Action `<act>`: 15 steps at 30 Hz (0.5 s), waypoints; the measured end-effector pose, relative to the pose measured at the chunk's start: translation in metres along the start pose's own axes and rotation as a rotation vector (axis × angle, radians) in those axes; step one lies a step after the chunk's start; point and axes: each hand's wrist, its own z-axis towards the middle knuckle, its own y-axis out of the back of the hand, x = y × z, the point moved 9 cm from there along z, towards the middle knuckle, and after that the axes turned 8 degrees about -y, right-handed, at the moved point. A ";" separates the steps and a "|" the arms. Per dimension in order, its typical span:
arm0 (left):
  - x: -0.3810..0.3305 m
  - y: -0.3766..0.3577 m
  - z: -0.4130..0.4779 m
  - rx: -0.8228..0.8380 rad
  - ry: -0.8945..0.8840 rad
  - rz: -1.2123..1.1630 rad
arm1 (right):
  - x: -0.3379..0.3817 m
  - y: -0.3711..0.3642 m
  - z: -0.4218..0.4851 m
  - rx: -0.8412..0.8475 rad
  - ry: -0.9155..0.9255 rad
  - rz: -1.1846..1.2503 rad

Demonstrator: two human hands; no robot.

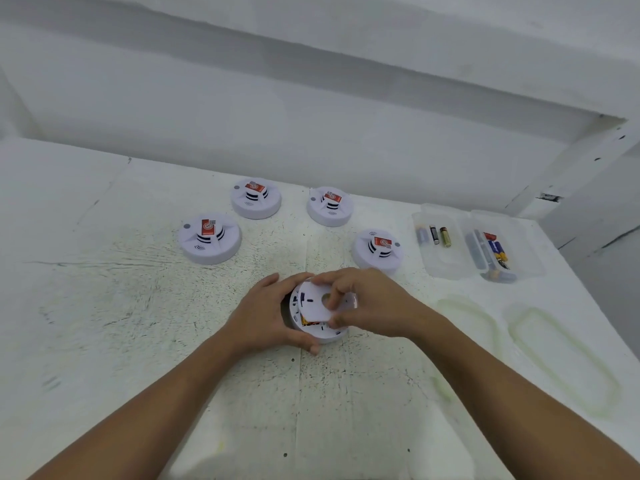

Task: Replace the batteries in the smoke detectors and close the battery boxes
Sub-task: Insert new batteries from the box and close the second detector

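Item: smoke detector [323, 337], face down at mid desk [138, 306].
- My left hand [266, 317] is curled round its rim.
- My right hand [372, 303] pinches the back cover [313, 308], which sits askew on it.
- A yellow battery [306, 320] shows at the cover's near edge.

Step, as I judge it: seat the cover. I'd line up the tabs, press it flat and brace the rim.

Four other detectors [209, 239] stand behind, the nearest just beside my right hand. Open battery boxes [446, 268] lie near the desk's right edge. Free room lies left and nearside.
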 end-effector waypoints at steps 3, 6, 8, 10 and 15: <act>0.002 0.000 0.001 -0.008 -0.010 0.001 | 0.005 -0.005 0.003 0.049 0.037 -0.064; 0.002 0.000 0.002 0.000 -0.011 0.012 | 0.008 -0.009 0.004 0.071 0.078 -0.106; 0.003 -0.001 0.002 0.003 0.003 0.014 | 0.009 -0.010 0.006 0.069 0.095 -0.116; 0.005 -0.001 0.002 0.001 0.017 0.012 | 0.008 -0.011 0.007 0.060 0.110 -0.120; 0.005 -0.002 0.002 0.020 0.021 0.007 | 0.004 -0.015 0.007 0.069 0.141 -0.091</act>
